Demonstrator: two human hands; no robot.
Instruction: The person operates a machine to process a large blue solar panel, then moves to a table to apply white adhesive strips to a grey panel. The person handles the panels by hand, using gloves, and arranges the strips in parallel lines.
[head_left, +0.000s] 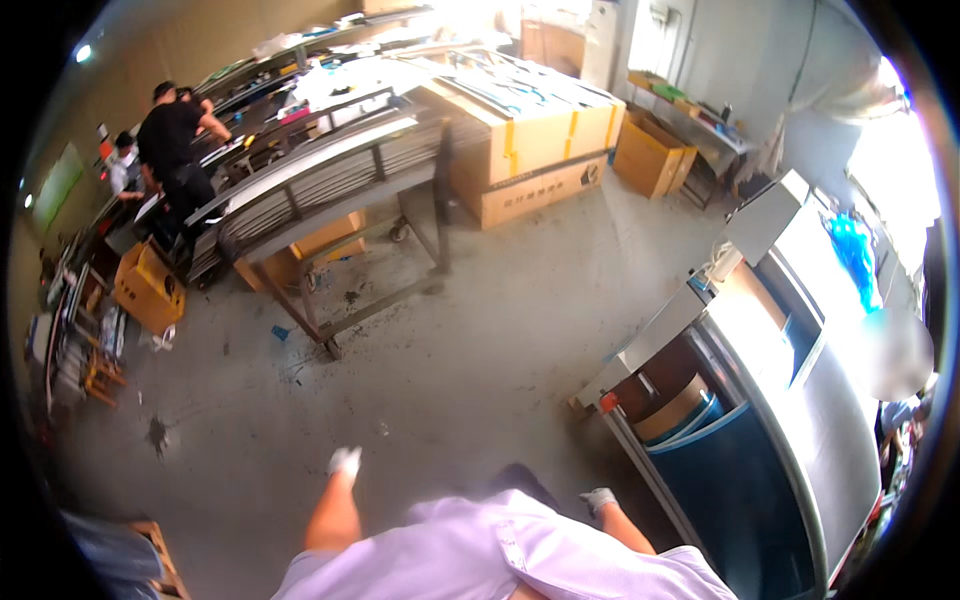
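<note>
My left hand (345, 461), in a pale work glove, hangs low over the grey floor (470, 370). No object shows in it, and its fingers look loosely apart. On the other side my right hand (599, 498), gloved too, is down beside my body with nothing visible in it. Its fingers are small in the picture but seem loose. Nearest to that hand is a large machine or bench with a curved metal edge and dark blue panel (725, 490). My dark shoe (525, 482) shows between the hands.
A metal rack (340, 190) of long strips stands ahead on the left. Behind it are large cardboard boxes (540, 150). A person in black (175, 145) works at a far-left bench, with others close by. Another carton (150, 288) sits at left, and a wooden-edged stack (155, 555) lies lower left.
</note>
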